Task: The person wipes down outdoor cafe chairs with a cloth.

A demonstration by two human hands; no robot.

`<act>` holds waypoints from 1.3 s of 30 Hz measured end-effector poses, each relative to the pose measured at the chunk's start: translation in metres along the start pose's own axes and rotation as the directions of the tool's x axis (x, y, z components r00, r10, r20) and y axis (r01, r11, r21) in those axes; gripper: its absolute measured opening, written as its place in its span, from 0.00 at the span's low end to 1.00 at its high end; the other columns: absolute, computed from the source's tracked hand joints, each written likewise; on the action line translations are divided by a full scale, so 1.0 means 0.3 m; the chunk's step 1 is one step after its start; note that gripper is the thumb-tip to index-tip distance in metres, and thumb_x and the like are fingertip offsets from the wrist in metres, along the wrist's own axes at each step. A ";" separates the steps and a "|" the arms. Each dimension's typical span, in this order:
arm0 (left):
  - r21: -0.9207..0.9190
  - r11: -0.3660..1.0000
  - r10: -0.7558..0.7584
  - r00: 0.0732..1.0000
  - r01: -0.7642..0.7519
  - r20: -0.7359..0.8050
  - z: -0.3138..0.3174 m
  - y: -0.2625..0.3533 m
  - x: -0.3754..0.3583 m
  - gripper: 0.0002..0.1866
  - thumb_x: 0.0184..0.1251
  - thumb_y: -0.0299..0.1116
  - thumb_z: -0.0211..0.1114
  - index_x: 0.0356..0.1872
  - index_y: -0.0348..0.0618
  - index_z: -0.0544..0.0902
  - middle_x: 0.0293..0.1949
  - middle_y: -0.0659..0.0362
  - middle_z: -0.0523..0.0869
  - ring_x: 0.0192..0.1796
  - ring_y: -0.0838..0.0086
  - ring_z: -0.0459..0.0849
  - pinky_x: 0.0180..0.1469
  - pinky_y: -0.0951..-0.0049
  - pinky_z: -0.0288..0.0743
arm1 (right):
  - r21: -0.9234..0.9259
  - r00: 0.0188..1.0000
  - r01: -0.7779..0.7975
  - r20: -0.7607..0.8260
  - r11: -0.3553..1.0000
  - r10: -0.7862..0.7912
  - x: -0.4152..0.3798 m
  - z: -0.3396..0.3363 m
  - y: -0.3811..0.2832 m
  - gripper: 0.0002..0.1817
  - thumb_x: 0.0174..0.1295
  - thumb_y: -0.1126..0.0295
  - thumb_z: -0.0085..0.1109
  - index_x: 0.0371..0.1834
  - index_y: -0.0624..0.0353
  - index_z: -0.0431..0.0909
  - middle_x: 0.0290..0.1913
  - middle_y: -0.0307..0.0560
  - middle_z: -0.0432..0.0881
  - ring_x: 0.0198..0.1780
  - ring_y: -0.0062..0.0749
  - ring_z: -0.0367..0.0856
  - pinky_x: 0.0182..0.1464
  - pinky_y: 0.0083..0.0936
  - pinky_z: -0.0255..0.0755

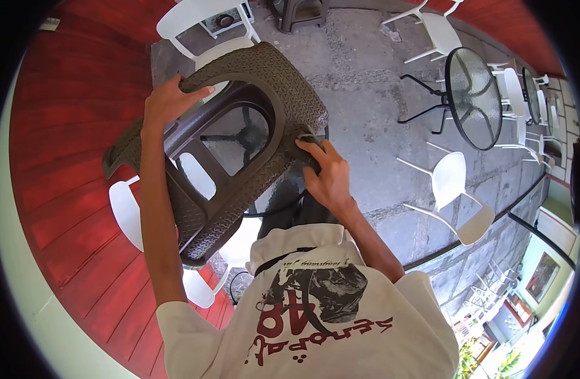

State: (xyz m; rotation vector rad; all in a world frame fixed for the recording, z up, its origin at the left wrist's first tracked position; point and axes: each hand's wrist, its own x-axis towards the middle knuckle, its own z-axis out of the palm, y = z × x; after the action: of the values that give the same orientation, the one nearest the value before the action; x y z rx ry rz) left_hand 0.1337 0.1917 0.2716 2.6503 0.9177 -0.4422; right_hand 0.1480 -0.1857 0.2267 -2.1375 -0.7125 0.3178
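A brown plastic chair with a woven pattern (pixel 296 82) is tilted in front of me, its open frame facing up. My left hand (pixel 170 104) grips its upper left edge, thumb stretched over the rim and the other fingers partly hidden behind it. At the chair's right corner, my right hand (pixel 328 174) has bent fingers around a dark, crumpled cloth (pixel 310 161) pressed against the woven surface. Under the chair, part of a round glass table (pixel 280 196) shows, mostly covered.
White chairs stand close by at the upper left (pixel 179 25) and lower left (pixel 126 211). To the right are a glass table with a black rim (pixel 473 98) and a white chair (pixel 449 180). A red plank wall (pixel 69 158) runs along my left. The floor is grey concrete (pixel 372 114).
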 end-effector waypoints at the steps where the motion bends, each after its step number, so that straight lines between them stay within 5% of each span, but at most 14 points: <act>1: 0.001 1.000 -0.002 1.000 0.002 -0.001 -0.002 0.006 -0.007 0.50 0.46 0.79 0.68 0.55 0.40 0.85 0.46 0.47 0.91 0.52 0.52 0.90 0.56 0.56 0.79 | -0.020 1.000 0.015 -0.008 1.000 -0.015 0.003 -0.014 -0.006 0.24 0.51 0.74 0.69 0.56 0.49 0.85 0.39 0.52 0.77 0.32 0.54 0.83 0.33 0.45 0.79; 12: -0.014 1.000 -0.025 0.999 0.025 0.019 0.007 0.001 -0.001 0.54 0.43 0.81 0.68 0.58 0.38 0.84 0.47 0.46 0.91 0.54 0.53 0.89 0.57 0.57 0.78 | -0.054 0.947 0.314 0.084 0.948 -0.309 0.131 -0.140 0.074 0.12 0.61 0.71 0.69 0.48 0.55 0.89 0.49 0.49 0.83 0.38 0.49 0.87 0.39 0.39 0.83; 18: -0.057 0.997 -0.057 0.997 0.060 0.046 0.024 -0.023 0.019 0.57 0.39 0.82 0.68 0.60 0.38 0.83 0.49 0.46 0.91 0.55 0.54 0.89 0.58 0.56 0.78 | -0.018 0.975 0.181 -0.124 0.983 -0.182 0.157 -0.018 0.066 0.13 0.61 0.69 0.69 0.49 0.58 0.89 0.51 0.51 0.82 0.45 0.47 0.86 0.43 0.36 0.82; 21: -0.061 0.995 -0.070 0.996 0.073 0.057 0.012 -0.020 0.016 0.57 0.39 0.82 0.68 0.60 0.40 0.83 0.49 0.46 0.91 0.56 0.54 0.89 0.59 0.56 0.77 | 0.002 0.899 0.436 -0.053 0.900 -0.435 0.023 0.034 0.007 0.13 0.60 0.69 0.70 0.48 0.58 0.89 0.49 0.51 0.81 0.47 0.45 0.85 0.43 0.36 0.82; 24: -0.058 0.995 -0.080 0.994 0.085 0.070 0.020 -0.013 0.015 0.57 0.39 0.83 0.68 0.60 0.41 0.83 0.49 0.47 0.91 0.56 0.55 0.89 0.59 0.55 0.77 | -0.036 0.876 0.481 0.048 0.876 -0.479 0.041 -0.013 0.015 0.14 0.60 0.69 0.70 0.49 0.58 0.88 0.48 0.51 0.80 0.46 0.44 0.84 0.42 0.36 0.82; 28: -0.074 0.992 -0.098 0.992 0.104 0.081 0.024 -0.020 0.024 0.56 0.39 0.83 0.68 0.59 0.41 0.84 0.49 0.48 0.91 0.56 0.56 0.89 0.59 0.56 0.77 | -0.139 0.970 0.194 -0.119 0.971 -0.211 0.191 -0.054 0.118 0.15 0.59 0.70 0.70 0.50 0.56 0.88 0.46 0.50 0.79 0.44 0.41 0.84 0.41 0.35 0.82; 33: -0.093 0.990 -0.099 0.992 0.107 0.082 0.019 -0.009 0.018 0.56 0.38 0.83 0.68 0.58 0.41 0.84 0.48 0.49 0.91 0.55 0.57 0.89 0.59 0.57 0.76 | 0.018 0.848 0.525 0.077 0.851 -0.525 0.040 -0.016 -0.007 0.17 0.61 0.72 0.68 0.54 0.57 0.87 0.39 0.51 0.78 0.37 0.44 0.84 0.35 0.37 0.80; 39: -0.087 0.988 -0.118 0.990 0.125 0.079 0.020 -0.013 0.026 0.57 0.38 0.83 0.68 0.59 0.40 0.84 0.50 0.48 0.90 0.56 0.57 0.88 0.60 0.56 0.76 | -0.117 0.966 0.207 -0.135 0.971 -0.222 0.156 -0.029 0.084 0.17 0.62 0.70 0.68 0.55 0.53 0.87 0.38 0.49 0.77 0.34 0.45 0.83 0.33 0.37 0.78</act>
State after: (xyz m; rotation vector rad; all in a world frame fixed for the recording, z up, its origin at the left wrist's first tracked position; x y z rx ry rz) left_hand 0.1358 0.1966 0.2625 2.4869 1.0544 -0.5103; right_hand 0.1992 -0.1760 0.2131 -2.1295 -0.8807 0.0070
